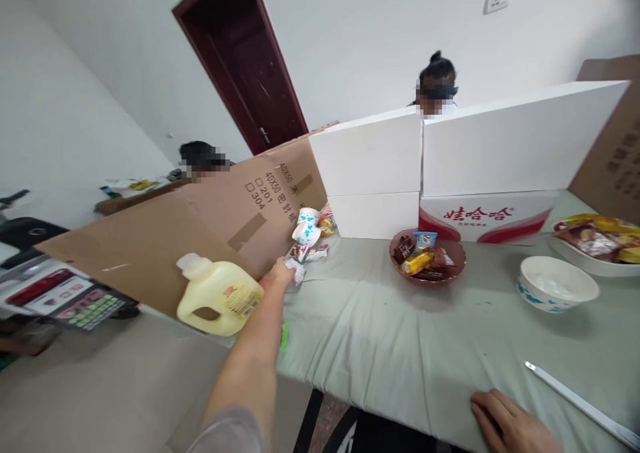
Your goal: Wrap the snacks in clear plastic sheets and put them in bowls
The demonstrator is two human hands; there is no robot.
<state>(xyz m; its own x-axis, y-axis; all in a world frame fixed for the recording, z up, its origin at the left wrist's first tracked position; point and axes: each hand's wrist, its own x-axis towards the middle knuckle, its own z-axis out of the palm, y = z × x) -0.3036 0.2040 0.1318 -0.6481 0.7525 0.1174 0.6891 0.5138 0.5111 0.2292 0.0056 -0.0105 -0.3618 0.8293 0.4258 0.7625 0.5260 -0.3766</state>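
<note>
My left hand (281, 274) reaches far across to the left side of the table, its fingers closed at a crumpled whitish plastic wrapper (296, 271). Small snack packets (316, 253) lie just beyond it, with two white paper bowls with blue print (307, 226) behind them. Beside my left forearm, a pale yellow jug with a handle (220, 296) leans tilted near the cardboard. My right hand (513, 423) rests on the cloth at the front edge, fingers loosely stretched and holding nothing. To its right lies a long, slim silvery tool (575, 396).
A reddish glass bowl of wrapped snacks (427, 259) stands mid-table. Rightward are a white paper bowl (557, 283) and a white dish of packets (600, 243). White panels (370, 166) and a cardboard wall (220, 219) border the table. Two people sit behind them. A small green object (285, 337) lies near my forearm.
</note>
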